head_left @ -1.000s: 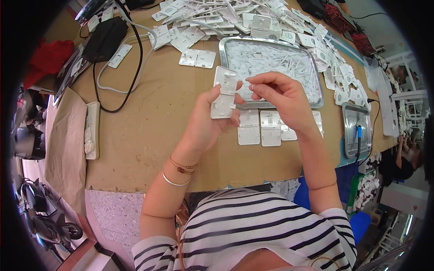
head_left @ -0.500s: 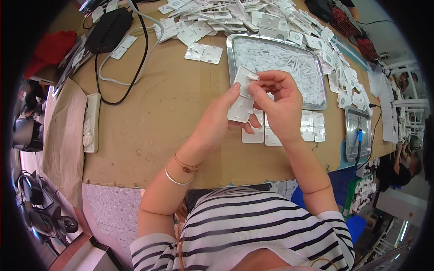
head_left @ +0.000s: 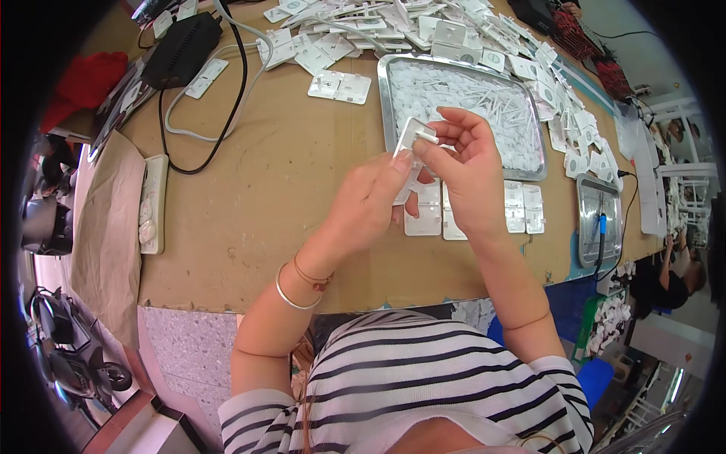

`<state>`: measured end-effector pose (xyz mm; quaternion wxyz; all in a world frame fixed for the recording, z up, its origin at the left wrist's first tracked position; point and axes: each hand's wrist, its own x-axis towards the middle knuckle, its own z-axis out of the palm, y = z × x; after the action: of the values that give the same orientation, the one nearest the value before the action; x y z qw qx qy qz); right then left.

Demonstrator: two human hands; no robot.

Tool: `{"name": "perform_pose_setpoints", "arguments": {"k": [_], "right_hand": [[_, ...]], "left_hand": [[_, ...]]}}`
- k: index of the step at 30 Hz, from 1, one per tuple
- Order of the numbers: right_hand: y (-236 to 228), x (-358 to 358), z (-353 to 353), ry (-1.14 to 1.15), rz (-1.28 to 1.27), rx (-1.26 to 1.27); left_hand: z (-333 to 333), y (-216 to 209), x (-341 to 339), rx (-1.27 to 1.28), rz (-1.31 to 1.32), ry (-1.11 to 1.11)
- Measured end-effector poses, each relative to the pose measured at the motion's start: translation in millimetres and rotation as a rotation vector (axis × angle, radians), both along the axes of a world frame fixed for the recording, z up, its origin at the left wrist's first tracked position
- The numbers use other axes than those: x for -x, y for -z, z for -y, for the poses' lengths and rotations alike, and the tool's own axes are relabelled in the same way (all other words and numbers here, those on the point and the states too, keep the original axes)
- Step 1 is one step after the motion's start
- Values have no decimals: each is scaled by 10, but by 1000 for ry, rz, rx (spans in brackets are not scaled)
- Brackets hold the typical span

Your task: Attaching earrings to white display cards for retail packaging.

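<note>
My left hand (head_left: 368, 195) grips a white plastic hinged case (head_left: 411, 133) along its edge, holding it tilted above the table. At the case's upper part my right hand (head_left: 475, 170) is closed, thumb and index finger at a small white rod-like piece (head_left: 427, 138) that sticks out from the case. The right fingers partly hide where piece and case meet. Just beyond my hands is a metal tray (head_left: 386, 102) filled with small white plastic pieces. Several opened white cases (head_left: 422, 222) lie in a row under and beside my right hand.
A large heap of white cases (head_left: 393, 26) spreads behind and right of the tray. One open case (head_left: 339, 87) lies left of it. A black power adapter (head_left: 181, 49) with cables sits far left. A smaller metal tray (head_left: 586, 250) at right holds a blue-handled tool (head_left: 603, 225).
The case has turned to a steeper, more edge-on angle in my left hand. My left thumb has shifted lower on it, and the right fingers have spread a little.
</note>
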<state>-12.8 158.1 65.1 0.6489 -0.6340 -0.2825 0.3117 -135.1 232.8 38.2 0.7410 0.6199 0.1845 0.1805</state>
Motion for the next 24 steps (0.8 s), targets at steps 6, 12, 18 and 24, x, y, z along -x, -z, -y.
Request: {"name": "perform_pose_setpoints", "arguments": {"k": [6, 12, 18, 24], "right_hand": [[-42, -70, 77, -92, 7, -28], [148, -226, 211, -259, 297, 213], [-10, -341, 263, -217, 307, 213], [54, -717, 83, -135, 618, 304]], "left_hand": [[36, 38, 10, -115, 153, -82], [-106, 9, 283, -83, -531, -150], [-94, 47, 189, -956, -826, 172], [-1156, 359, -241, -1485, -391, -379]]}}
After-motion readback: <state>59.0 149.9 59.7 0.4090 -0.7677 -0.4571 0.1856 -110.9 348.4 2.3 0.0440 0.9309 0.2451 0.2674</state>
